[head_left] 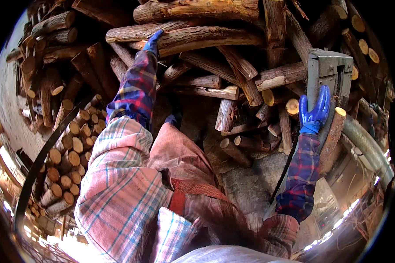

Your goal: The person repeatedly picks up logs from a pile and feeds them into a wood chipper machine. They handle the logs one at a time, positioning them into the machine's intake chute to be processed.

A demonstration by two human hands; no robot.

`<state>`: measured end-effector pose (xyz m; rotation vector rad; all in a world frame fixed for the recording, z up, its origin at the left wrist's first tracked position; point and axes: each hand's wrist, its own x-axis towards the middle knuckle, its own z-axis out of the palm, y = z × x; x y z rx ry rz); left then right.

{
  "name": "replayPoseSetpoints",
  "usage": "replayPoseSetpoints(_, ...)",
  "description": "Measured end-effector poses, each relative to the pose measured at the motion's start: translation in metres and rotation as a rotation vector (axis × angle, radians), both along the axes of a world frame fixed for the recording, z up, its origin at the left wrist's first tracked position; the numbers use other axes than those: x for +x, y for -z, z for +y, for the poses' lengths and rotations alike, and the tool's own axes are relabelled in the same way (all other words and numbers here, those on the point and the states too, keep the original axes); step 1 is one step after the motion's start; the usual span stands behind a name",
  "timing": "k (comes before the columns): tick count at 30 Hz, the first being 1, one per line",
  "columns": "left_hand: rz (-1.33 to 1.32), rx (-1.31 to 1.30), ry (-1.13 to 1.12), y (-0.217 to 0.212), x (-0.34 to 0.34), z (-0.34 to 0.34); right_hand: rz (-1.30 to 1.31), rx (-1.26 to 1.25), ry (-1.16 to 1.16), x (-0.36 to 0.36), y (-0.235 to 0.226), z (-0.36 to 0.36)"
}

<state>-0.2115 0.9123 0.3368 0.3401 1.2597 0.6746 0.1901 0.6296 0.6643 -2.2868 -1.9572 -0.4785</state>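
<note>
My left hand, in a blue glove, reaches forward to the log pile. Its fingers are together over the left part of a long, slightly bent log, closed on it as far as they show. Just behind lies another bark-covered log. On the right, my right hand, also in a blue glove, is open with thumb and fingers apart. It lies by the lower end of a grey metal machine part with a slot. Beside that hand a cut log leans, its pale end up; whether they touch, I cannot tell.
Loosely piled logs fill the far side. A tidy stack of cut logs stands at left, edged by a dark curved band. A thick metal pipe bends along the right. Short logs lie on the floor.
</note>
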Motion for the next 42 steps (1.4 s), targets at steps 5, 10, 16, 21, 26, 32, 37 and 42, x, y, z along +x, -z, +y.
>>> replayPoseSetpoints(5, -0.254, -0.105, 0.065, -0.051, 0.012, -0.041, -0.052, 0.151, 0.134, -0.042, 0.001, 0.010)
replayPoseSetpoints(10, 0.428, 0.520, 0.352, -0.098, 0.070, -0.137, 1.410, 0.285, 0.616, -0.157, 0.171, 0.016)
replayPoseSetpoints(16, 0.712, 0.955, 0.564, -0.171, 0.090, -0.212, 2.150, 0.141, 0.974, -0.189, 0.260, -0.028)
replayPoseSetpoints(21, -0.104, 0.244, 0.623, -0.173, 0.045, -0.255, 2.396, 0.088, 0.942, -0.202, 0.204, -0.126)
replayPoseSetpoints(26, -0.397, -0.139, 0.230, -0.109, 0.075, -0.315, 2.127, -0.163, 0.564, -0.188, 0.223, -0.308)
replayPoseSetpoints(32, -0.702, -0.114, -0.002, -0.217, 0.104, -0.385, 1.948, -0.352, 0.139, -0.187, 0.078, -0.275)
replayPoseSetpoints(37, -0.794, 0.276, 0.034, -0.313, 0.203, -0.348, 2.037, -0.073, -0.100, -0.083, -0.004, -0.265)
replayPoseSetpoints(42, -0.124, 1.184, 0.379, -0.464, 0.251, -0.384, 1.623, 0.208, -0.149, 0.079, -0.101, -0.226)
